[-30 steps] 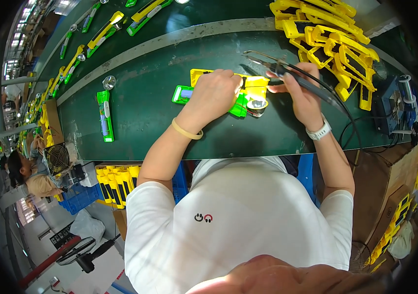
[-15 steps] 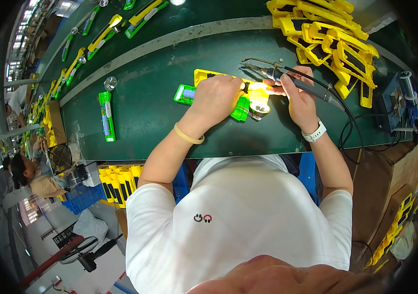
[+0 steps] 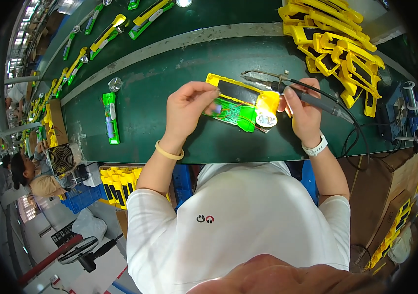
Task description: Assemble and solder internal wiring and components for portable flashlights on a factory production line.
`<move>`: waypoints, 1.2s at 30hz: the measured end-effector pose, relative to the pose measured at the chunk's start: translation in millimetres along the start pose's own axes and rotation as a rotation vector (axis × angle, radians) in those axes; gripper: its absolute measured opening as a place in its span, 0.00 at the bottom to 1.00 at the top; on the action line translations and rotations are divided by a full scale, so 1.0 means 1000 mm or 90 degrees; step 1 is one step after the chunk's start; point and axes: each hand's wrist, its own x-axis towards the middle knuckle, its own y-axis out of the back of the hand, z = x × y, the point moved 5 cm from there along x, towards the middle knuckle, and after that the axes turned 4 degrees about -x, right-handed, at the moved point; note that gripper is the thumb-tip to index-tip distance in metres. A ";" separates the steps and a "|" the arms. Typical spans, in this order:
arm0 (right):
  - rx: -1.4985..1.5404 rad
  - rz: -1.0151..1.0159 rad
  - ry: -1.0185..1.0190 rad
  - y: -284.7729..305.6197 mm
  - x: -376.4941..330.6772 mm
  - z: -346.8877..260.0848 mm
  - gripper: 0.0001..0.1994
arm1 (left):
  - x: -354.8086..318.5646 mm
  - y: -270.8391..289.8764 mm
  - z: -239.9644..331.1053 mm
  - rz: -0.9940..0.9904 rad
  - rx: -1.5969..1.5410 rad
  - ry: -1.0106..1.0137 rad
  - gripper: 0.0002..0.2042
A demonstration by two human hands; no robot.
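- Factory floor, long dark-green surface (image 3: 140,112) w/ a pale strip running along its far side; more yellow-green units lined up beyond the strip.
- Left hand (image 3: 187,110): fingers pinched on the near-left edge of the yellow housing (image 3: 236,95), steadying it; yellow band on the wrist.
- Yellow housing: lies flat on the surface, centre, directly ahead of the person; black panel on top, round lit lamp end (image 3: 267,117) at its right.
- Green circuit board (image 3: 233,113): seated in the housing's near side, thin wires over it; partly under the left fingertips.
- Right hand (image 3: 304,115): fingers wrapped around the soldering iron (image 3: 312,98), pen-style grip; white watch on the wrist.
- Soldering iron: dark handle, metal tip pointing left over the housing's far edge; whether tip touches cannot be told. Black cord trails off right across the surface.
- Pile of yellow housings (image 3: 336,44): far right, stacked loosely, apart from the work piece.
- Green-white unit (image 3: 111,117): lying alone at left, well apart from the hands; small round clear part (image 3: 115,84) just beyond it.
- Blue box device (image 3: 397,110): right edge, near the cord.
- Crate of yellow parts (image 3: 116,183) below the surface edge, left of the person; small fan (image 3: 61,159) further left; another person seated beyond that.
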 end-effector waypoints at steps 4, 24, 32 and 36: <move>0.017 -0.021 -0.026 -0.027 0.001 0.004 0.12 | 0.017 -0.004 0.021 -0.054 0.579 -0.413 0.02; -0.146 -0.036 0.017 -0.047 0.001 0.022 0.10 | 0.037 -0.010 0.015 -0.232 0.755 -0.379 0.03; 0.039 -0.004 -0.068 -0.022 -0.013 0.015 0.11 | 0.040 -0.018 0.018 -0.227 0.769 -0.364 0.03; 0.068 0.101 -0.016 0.021 -0.032 0.007 0.09 | 0.040 -0.017 0.017 -0.269 0.794 -0.411 0.04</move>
